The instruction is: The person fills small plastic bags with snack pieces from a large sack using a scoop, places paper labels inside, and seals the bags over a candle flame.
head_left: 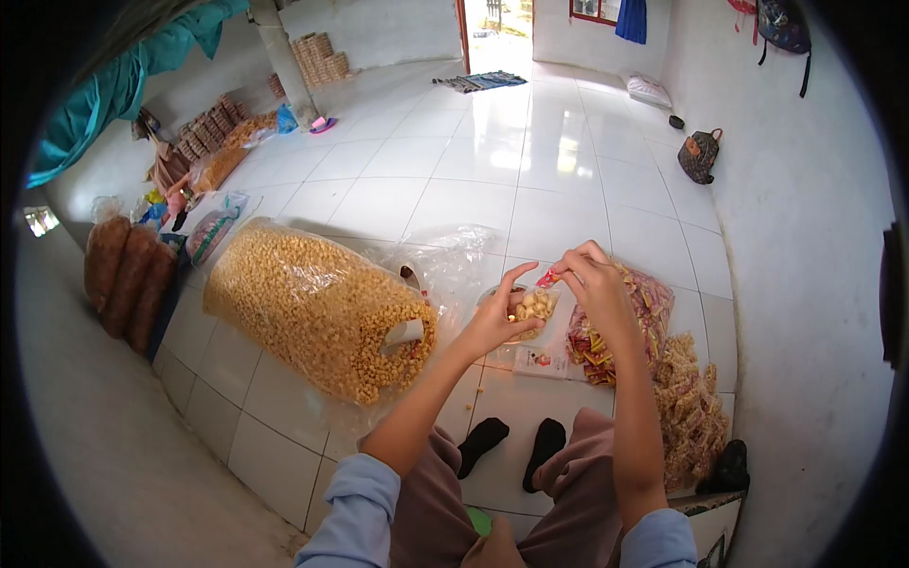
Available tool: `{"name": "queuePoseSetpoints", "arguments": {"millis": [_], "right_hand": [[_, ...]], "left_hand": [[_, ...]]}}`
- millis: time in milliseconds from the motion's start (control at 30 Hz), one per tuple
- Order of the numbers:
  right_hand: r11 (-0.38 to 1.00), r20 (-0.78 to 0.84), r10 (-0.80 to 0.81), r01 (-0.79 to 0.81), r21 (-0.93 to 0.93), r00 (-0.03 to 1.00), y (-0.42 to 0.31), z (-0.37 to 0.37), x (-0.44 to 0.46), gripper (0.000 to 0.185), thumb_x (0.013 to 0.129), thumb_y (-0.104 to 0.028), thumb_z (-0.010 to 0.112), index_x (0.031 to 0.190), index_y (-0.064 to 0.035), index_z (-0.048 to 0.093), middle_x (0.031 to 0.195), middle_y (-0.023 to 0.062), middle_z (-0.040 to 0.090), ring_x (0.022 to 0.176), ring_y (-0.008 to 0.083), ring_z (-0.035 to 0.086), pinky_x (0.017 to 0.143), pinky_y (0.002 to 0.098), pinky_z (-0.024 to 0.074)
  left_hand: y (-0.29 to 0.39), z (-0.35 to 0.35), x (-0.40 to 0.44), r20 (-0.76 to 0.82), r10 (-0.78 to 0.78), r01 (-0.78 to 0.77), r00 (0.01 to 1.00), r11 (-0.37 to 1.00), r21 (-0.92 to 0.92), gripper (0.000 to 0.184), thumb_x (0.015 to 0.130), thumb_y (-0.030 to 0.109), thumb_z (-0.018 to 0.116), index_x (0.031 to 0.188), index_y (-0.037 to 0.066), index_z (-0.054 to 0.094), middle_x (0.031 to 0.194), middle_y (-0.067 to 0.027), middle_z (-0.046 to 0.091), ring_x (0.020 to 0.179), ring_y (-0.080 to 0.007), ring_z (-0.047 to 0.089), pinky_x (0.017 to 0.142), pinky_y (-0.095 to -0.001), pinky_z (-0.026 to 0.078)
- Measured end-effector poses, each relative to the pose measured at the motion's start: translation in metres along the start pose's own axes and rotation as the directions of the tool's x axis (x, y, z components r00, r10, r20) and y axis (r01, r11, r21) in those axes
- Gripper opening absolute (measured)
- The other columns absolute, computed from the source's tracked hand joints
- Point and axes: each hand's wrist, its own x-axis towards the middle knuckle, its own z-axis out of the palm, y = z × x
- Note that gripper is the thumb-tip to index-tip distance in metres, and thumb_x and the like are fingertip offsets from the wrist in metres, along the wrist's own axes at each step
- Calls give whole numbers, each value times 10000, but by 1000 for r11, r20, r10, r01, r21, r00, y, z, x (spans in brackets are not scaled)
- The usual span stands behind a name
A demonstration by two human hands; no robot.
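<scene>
My left hand (502,317) holds a small clear bag of pale round snacks (537,306) between thumb and fingers. Just right of the bag's top, my right hand (589,275) pinches a small red packet (547,278). Under my hands a round container is partly hidden, with a white card (541,361) below it. To the left lies a large clear sack of yellow snacks (303,303), its open end holding a white scoop or cup (405,332). On the right is a bag of red and yellow packets (644,308).
Filled small bags (688,407) lie in a pile at the right, near the wall. Brown sacks (128,275) stand far left. A person sits at the back left near stacked goods (210,128). A backpack (699,156) leans on the right wall.
</scene>
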Motion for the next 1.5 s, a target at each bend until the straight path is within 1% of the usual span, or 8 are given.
{"name": "queuePoseSetpoints", "arguments": {"millis": [400,567,667,900,1067,1200,1400,1500], "right_hand": [[974,310,140,-187,125,940,8,9,-2,63,778,-55,575,829,-61,538,817,66,476,680,197,550,620,320,439],[988,179,-30,2,157,983,12,4,2,62,761,-74,595,815,-52,615,737,68,494,695,195,519,637,310,427],[973,199,144,-175,148,969,6,0,2,69,755,-80,603,810,-61,639,703,67,498,724,196,509,652,307,423],[980,235,133,-163,113,963,15,8,0,92,763,-87,599,842,-66,641,708,76,488,737,198,497,672,296,416],[898,21,134,-130,419,991,10,3,3,155,809,-130,588,941,-60,629,979,65,567,878,164,523,730,273,420],[740,133,236,-267,618,963,17,14,-2,150,801,-142,606,915,-46,620,1074,47,564,914,128,518,750,266,426],[760,152,356,-381,527,922,26,35,-5,109,762,-112,645,828,-37,603,918,39,618,706,107,558,629,228,452],[838,-41,253,-198,509,967,24,41,-5,92,760,-79,639,818,-19,599,848,50,619,638,121,556,581,229,453]], "left_hand": [[-10,0,1,60,-4,7,998,999,-38,783,699,50,713,1318,124,240,989,-125,623,817,-83,571,697,-229,460],[-16,0,3,32,2,1,999,993,-115,760,718,6,683,1318,118,230,1042,-135,599,859,-89,564,675,-211,464],[-17,1,5,47,29,-20,998,982,-186,748,728,-26,661,1319,112,224,1080,-144,578,884,-96,559,676,-207,469],[-19,2,3,69,-23,35,997,982,-188,726,734,-51,642,1313,97,231,1071,-144,575,932,-114,557,744,-234,477],[-15,-1,7,2,28,-25,1000,914,-404,690,739,-56,634,1299,90,257,1041,-118,582,915,-120,568,767,-243,479],[-18,-2,10,-59,43,-64,997,897,-436,662,744,-50,633,1286,77,276,1024,-102,588,908,-116,571,776,-243,485],[-13,2,8,-60,-9,-13,998,932,-363,622,759,-34,619,1273,60,282,1041,-95,581,964,-141,560,832,-280,467],[-15,14,12,-158,82,-144,984,889,-435,478,799,16,594,1216,43,363,1025,-84,584,948,-131,557,819,-263,456]]}}
